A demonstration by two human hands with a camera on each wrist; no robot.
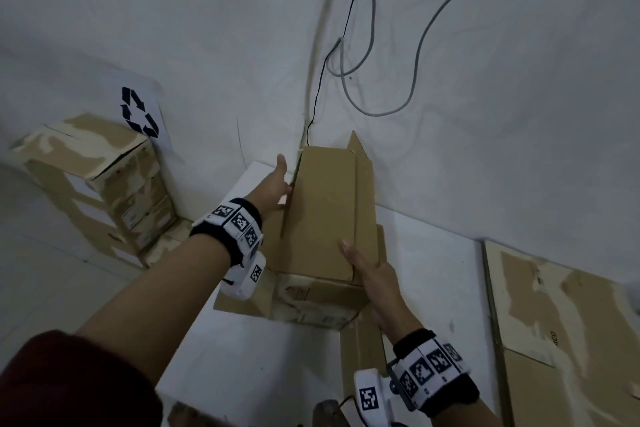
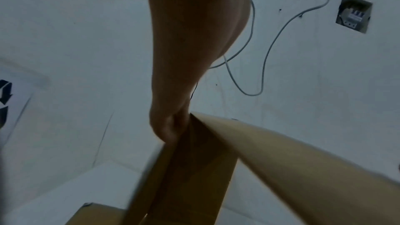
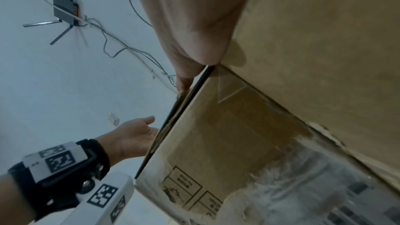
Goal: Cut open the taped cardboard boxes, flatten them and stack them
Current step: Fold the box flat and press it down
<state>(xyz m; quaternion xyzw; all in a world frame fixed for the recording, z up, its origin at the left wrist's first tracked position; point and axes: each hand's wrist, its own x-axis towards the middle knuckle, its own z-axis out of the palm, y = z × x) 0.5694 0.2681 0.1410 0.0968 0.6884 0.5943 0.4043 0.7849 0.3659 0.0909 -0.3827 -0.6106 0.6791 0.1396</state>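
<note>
Head view: fingers flat, the left hand (image 1: 277, 184) pushes the left flap of the cardboard box (image 1: 329, 204) standing on the tabletop (image 1: 433, 274), the right hand (image 1: 370, 274) presses its near top; uneven pressure could topple it.

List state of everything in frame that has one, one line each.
box, on the white table, flaps open, not yet flat
left hand, at the box's left edge, fingers hidden behind it, grip unclear
right hand, flat on the box's top panel, fingers straight
stacked boxes, closed, not flattened, at the left
flattened cardboard, lies flat at the right
</note>
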